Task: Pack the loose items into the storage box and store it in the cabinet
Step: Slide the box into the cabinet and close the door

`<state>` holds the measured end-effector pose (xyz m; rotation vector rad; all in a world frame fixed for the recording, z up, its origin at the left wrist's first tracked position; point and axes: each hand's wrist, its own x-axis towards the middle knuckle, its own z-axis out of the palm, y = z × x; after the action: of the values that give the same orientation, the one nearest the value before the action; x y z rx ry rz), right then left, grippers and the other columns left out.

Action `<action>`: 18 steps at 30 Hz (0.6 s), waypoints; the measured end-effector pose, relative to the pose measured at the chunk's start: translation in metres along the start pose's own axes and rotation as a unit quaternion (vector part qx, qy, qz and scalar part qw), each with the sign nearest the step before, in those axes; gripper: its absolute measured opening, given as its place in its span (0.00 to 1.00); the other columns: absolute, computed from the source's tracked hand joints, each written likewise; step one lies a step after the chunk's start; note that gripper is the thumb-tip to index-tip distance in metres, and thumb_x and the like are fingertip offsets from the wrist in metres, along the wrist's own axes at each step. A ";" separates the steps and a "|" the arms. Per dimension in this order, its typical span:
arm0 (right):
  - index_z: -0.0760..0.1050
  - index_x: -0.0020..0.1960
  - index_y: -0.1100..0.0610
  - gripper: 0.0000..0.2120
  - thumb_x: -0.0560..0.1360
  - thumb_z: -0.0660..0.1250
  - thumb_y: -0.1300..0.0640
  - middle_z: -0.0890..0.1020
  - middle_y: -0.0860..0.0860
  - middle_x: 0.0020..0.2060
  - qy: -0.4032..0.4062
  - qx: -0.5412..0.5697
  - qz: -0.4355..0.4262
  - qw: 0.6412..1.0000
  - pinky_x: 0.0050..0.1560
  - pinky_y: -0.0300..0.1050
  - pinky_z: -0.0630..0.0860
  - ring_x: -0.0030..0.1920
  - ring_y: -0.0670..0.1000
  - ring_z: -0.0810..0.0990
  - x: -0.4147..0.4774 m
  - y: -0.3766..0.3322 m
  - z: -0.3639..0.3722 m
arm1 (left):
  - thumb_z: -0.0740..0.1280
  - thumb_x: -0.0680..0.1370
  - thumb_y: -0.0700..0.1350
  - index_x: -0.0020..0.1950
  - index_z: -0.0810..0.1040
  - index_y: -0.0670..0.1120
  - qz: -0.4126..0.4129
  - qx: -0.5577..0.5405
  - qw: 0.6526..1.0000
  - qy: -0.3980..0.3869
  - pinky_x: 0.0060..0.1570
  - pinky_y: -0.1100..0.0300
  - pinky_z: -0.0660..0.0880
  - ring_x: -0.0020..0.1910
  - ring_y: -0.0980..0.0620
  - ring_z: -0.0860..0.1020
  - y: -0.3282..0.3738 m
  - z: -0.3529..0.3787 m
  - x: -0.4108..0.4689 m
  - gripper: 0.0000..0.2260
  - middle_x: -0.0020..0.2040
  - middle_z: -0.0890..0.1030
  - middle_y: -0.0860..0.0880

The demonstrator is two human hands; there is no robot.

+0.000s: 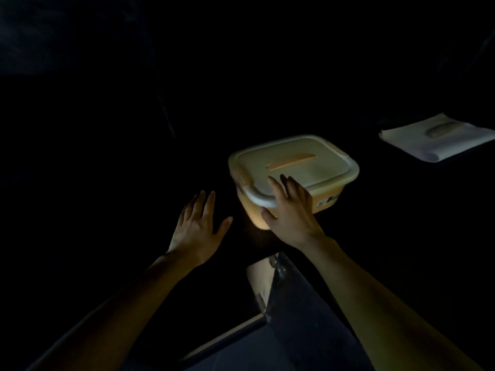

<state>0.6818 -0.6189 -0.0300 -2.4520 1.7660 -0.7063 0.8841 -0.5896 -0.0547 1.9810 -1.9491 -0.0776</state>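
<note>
The scene is very dark. A pale yellow storage box [316, 167] with a closed white lid and an orange handle strip stands in the middle on a dark surface. My right hand [290, 210] lies flat against the box's near corner, fingers spread over the lid edge and thumb on the side wall. My left hand [199, 226] hovers left of the box, fingers apart, holding nothing and not touching the box.
A second white lid or box [434, 139] with a handle lies at the far right. Below the hands, a dark cabinet edge with a pale inner panel [258, 279] and metal hinges shows. Everything else is lost in darkness.
</note>
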 end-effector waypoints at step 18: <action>0.44 0.75 0.45 0.48 0.65 0.61 0.27 0.51 0.58 0.75 -0.104 -0.052 0.226 0.967 0.65 0.56 0.61 0.72 0.61 0.54 0.125 0.180 -0.009 | 0.73 0.67 0.57 0.73 0.40 0.62 -0.128 -0.307 0.943 -0.026 0.54 0.59 0.66 0.66 0.51 0.64 0.062 0.053 0.107 0.47 0.72 0.62 0.48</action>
<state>0.5492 -0.7934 -0.0317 -1.9641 2.1983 -0.3097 0.8146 -0.7045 -0.0642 1.7833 -1.4326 -0.7174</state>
